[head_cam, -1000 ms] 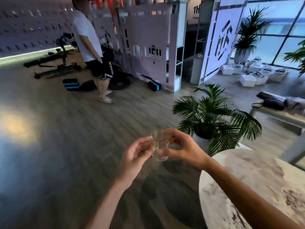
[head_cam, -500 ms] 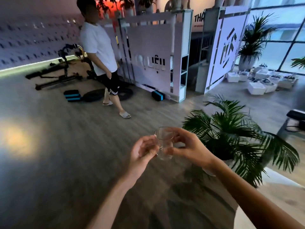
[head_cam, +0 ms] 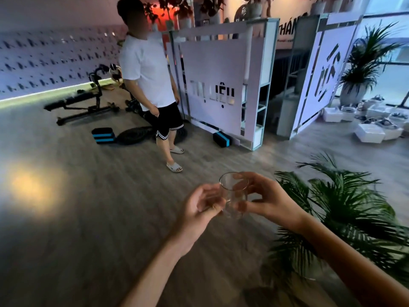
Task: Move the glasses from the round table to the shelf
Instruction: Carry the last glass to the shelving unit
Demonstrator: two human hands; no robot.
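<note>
A small clear glass (head_cam: 233, 197) is held upright in mid-air in front of me, above the wooden floor. My right hand (head_cam: 266, 199) grips it from the right, fingers curled round its far side and thumb near its base. My left hand (head_cam: 200, 206) touches its left side low down with curled fingers and thumb. A white shelf unit (head_cam: 257, 94) with open compartments on its end stands ahead across the floor. The round table is out of view.
A person in a white shirt (head_cam: 150, 69) stands on the floor ahead, left of the shelf. A potted palm (head_cam: 345, 209) spreads close on my right. Exercise equipment (head_cam: 88, 103) and blue-striped pads (head_cam: 104, 135) lie at the back left. White boxes (head_cam: 369, 129) sit far right.
The view has swung left and forward: the round table has left the frame, the palm has shifted lower right, and the shelf and person look nearer. Both hands still hold the glass.
</note>
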